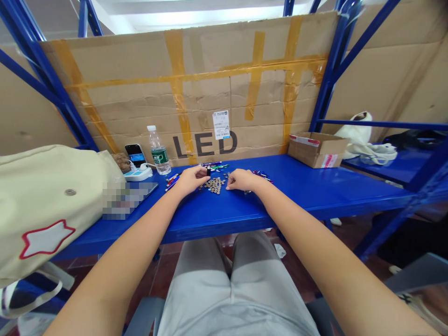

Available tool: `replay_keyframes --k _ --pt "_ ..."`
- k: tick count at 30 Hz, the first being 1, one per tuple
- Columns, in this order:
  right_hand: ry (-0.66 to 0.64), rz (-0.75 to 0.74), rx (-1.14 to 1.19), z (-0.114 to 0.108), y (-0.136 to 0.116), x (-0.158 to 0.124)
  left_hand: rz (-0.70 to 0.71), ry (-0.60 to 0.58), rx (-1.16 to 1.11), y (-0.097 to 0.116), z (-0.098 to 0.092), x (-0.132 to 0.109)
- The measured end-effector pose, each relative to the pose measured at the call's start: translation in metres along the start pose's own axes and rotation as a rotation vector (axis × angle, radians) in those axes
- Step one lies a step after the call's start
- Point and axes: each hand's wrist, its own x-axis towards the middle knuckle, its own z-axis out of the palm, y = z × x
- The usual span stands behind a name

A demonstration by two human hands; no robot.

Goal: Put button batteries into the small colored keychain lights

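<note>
Steady the black cylinder [208, 172] pinched in your left hand [192, 179]; work your right hand [240, 179], its finger closure unclear, gently right of the small discs [216, 186].

The left hand [192, 181] partly hides a black object [209, 172]. Right of that hand, round pieces [216, 186] are too small to identify; left of it, a cream bag [52, 179] is cut off.
</note>
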Motion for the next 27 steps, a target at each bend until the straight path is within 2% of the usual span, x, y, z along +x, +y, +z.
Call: replay_keyframes --k 10,15,18,27 --pt "-0.016 -0.04 0.127 0.002 0.003 0.0 0.0 -0.026 0.001 -0.003 0.001 0.0" --pt "0.151 -0.254 0.442 0.004 0.007 0.005 0.077 -0.098 0.069 0.005 0.003 -0.003" --pt "0.244 -0.271 0.581 0.006 0.007 0.008 0.149 -0.15 0.111 0.012 0.005 -0.005" --pt "0.308 -0.286 0.619 0.008 0.003 0.009 0.204 -0.172 0.182 0.02 0.008 -0.007"
